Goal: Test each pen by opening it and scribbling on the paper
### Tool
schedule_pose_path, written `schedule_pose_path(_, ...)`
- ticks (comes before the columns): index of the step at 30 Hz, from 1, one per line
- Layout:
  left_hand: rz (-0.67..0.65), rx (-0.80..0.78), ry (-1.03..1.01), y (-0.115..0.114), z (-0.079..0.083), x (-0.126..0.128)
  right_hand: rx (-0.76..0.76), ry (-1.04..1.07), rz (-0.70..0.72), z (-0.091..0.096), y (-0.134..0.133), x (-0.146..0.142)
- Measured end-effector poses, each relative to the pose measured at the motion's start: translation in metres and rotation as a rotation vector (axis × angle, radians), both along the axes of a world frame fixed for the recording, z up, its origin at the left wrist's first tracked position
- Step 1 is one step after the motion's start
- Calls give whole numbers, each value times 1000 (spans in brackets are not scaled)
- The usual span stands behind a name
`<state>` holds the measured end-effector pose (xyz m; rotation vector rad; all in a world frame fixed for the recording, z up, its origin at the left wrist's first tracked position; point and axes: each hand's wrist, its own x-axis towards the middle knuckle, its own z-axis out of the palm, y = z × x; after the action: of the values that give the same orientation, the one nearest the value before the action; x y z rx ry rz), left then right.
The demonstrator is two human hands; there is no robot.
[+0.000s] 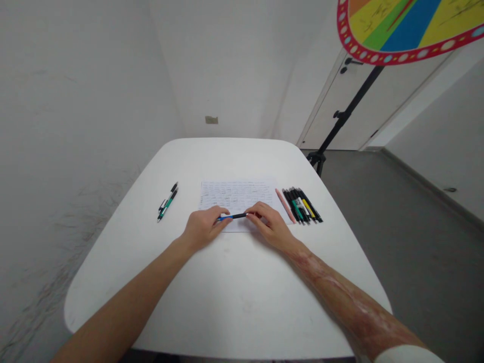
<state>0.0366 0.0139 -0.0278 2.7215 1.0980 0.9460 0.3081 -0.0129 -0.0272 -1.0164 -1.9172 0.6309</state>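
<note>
A blue and black pen point(237, 216) lies crosswise between my two hands, just above the lower part of a handwritten sheet of paper point(238, 194). My left hand point(204, 225) is closed on its blue end, with thumb and fingers pinching it. At the black tip end, my right hand point(270, 225) pinches the pen between thumb and fingertips. To the right of the sheet lies a pink pen point(285, 205), slanted beside a row of several pens point(302, 205) in black, green, white and yellow.
Two pens point(168, 202), one green and black, lie on the left of the white table point(242, 302). Behind the right far corner stands a black tripod point(340, 121) holding a colourful wheel point(404, 30). Walls rise at the left and back.
</note>
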Motion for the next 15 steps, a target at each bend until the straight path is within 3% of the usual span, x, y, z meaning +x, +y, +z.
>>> schedule_pose_path(6,-42,8,86,0,-2,1,17,-2,-2,1,-1,-1)
schedule_pose_path(15,-43,-30,45,-2,-1,1,34,-6,-10,2,-4,-2)
